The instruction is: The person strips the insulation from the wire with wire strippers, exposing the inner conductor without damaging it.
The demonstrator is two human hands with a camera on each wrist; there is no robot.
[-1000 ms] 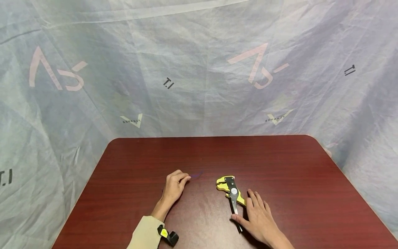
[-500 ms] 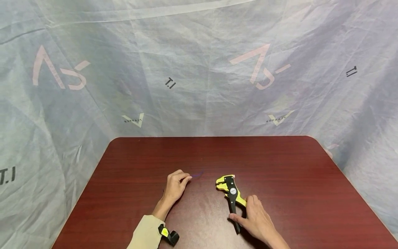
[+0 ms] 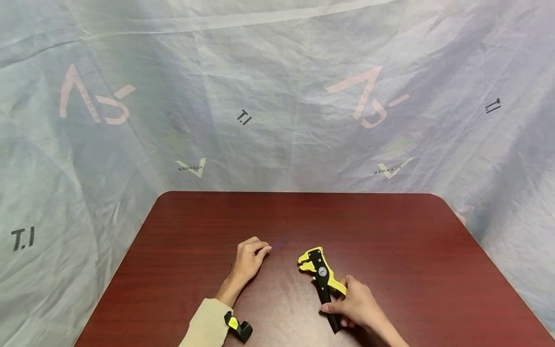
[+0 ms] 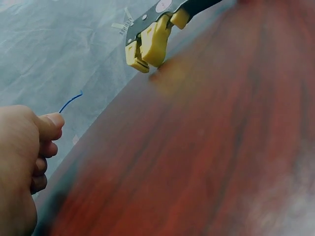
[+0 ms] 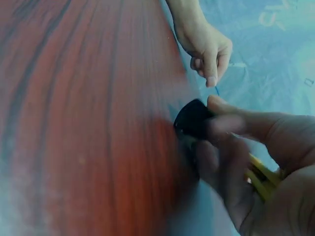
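Note:
In the head view my left hand [image 3: 249, 261] is over the middle of the table, thumb and fingertips pinching a thin blue wire [image 4: 70, 102]. In the left wrist view the wire's free end sticks out past the thumb with a slight curve and a small bend at its tip. To the right, my right hand [image 3: 361, 304] grips the handles of a yellow and black wire stripper [image 3: 322, 272]. Its yellow head points away and leftward, apart from the wire, with its mouth facing left. In the right wrist view, fingers curl round the black handle [image 5: 193, 119], partly blurred.
The dark red wooden table [image 3: 208, 217] has rounded far corners. Behind it and at both sides hangs a pale grey printed cloth [image 3: 277, 96]. A black strap with a small device [image 3: 244, 331] sits on the left sleeve [image 3: 208, 323].
My right hand has gone from lying spread over the wire stripper's handles to curling its fingers round them, and the tool has turned slightly. The left hand still pinches the wire.

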